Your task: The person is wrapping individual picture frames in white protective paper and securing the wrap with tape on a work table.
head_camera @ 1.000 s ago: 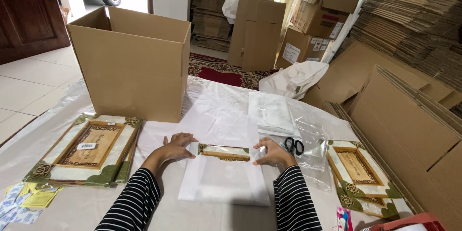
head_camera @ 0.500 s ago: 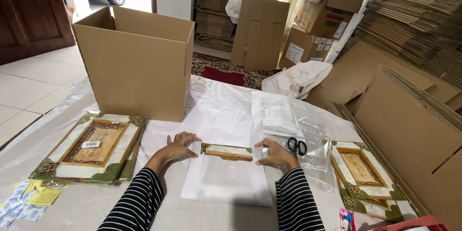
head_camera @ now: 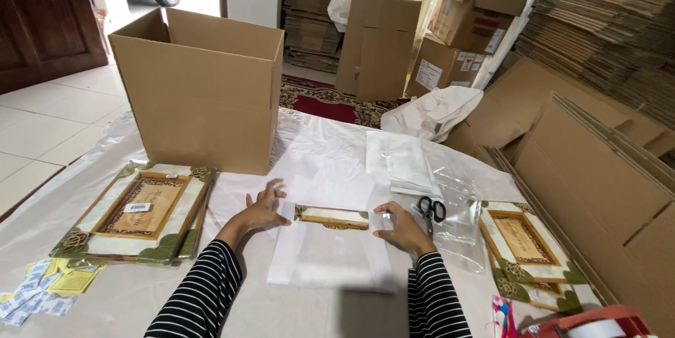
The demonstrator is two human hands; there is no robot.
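Observation:
A small picture frame (head_camera: 330, 216) with a gold and green border lies half covered by a white wrapping sheet (head_camera: 327, 264) on the table in front of me. My left hand (head_camera: 264, 208) rests beside the frame's left end, fingers spread, fingertips on the sheet. My right hand (head_camera: 402, 227) holds the frame's right end, thumb on top, with the sheet folded over it. Only the frame's upper strip shows; the rest is under the sheet.
A large open cardboard box (head_camera: 204, 92) stands at the back left. Stacked frames (head_camera: 133, 211) lie on the left, another frame (head_camera: 527, 246) on the right. Scissors (head_camera: 429, 208) and clear bags (head_camera: 408, 162) sit near my right hand. Flattened cardboard (head_camera: 598, 169) lines the right side.
My left hand has spread its fingers and shifted slightly up beside the frame. My right hand and the frame have stayed almost in place.

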